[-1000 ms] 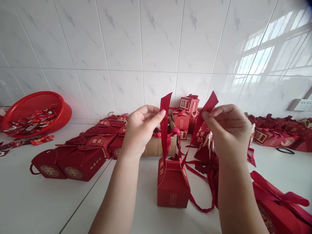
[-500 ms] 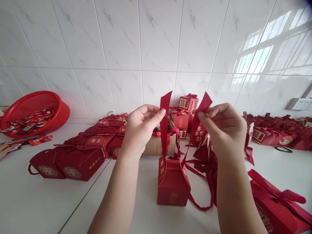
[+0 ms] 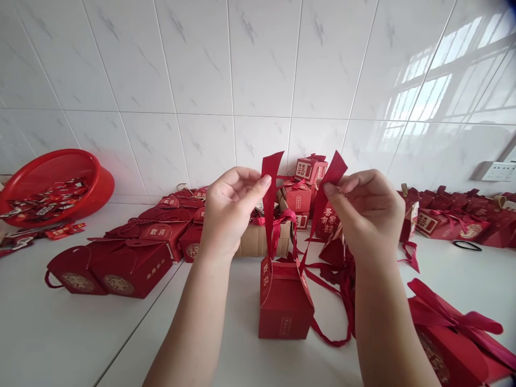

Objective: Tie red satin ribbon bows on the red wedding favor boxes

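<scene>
A small red gift box (image 3: 286, 314) stands upright on the white table in front of me, with a dark red ribbon (image 3: 269, 209) coming up from its top. My left hand (image 3: 231, 207) pinches one end of that ribbon between thumb and fingers. The other end is pinched by my right hand (image 3: 365, 209). Both ends are held up above the box and apart from each other, their cut tips pointing upward. Loose ribbon (image 3: 336, 341) curls on the table to the right of the box.
On the left are several red gift boxes (image 3: 137, 269) and a red basin (image 3: 100, 183) of wrapped sweets. A cardboard box (image 3: 258, 242) and stacked boxes (image 3: 310, 169) stand behind. To the right are a bow-tied box (image 3: 451, 344), a row of boxes (image 3: 435, 223) and a black ring (image 3: 467, 245).
The view has shifted very slightly. Both hands keep their pinch on the ribbon ends, which have moved a little to the left. The box stands as before.
</scene>
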`<action>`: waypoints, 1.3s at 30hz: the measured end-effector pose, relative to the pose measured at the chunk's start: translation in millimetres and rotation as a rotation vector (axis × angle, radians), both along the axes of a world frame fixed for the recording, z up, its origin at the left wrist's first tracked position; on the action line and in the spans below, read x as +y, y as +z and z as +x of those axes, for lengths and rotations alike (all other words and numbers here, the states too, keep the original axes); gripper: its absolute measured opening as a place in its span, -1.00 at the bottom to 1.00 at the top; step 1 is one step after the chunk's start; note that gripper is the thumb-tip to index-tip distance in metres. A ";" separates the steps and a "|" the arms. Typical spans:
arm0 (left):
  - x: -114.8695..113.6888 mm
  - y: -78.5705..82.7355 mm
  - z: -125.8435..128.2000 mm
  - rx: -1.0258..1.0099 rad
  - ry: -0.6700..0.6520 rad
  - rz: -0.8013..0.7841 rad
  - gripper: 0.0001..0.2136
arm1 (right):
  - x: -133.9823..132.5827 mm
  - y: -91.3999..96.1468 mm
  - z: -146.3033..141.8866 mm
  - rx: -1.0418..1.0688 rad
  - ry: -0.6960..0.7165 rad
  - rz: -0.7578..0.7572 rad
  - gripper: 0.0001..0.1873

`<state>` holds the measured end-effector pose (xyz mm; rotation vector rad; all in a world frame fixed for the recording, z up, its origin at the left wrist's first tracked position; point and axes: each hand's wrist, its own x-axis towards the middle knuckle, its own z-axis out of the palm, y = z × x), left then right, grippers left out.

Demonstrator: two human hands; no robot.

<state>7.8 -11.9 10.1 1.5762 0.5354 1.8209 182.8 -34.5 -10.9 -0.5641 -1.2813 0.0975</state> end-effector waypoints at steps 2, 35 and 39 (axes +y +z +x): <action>0.6 -0.1 -0.7 0.003 0.010 0.002 -0.88 | 0.6 -0.4 0.4 -0.005 -0.003 -0.006 -0.84; -2.1 -3.1 6.3 0.370 -0.068 -0.097 -0.86 | -4.6 -0.2 -15.3 -0.090 0.544 -0.426 -0.80; -3.0 -2.9 7.3 0.347 -0.093 -0.082 -0.85 | -1.1 -1.3 -14.3 -0.051 0.592 -0.440 -0.82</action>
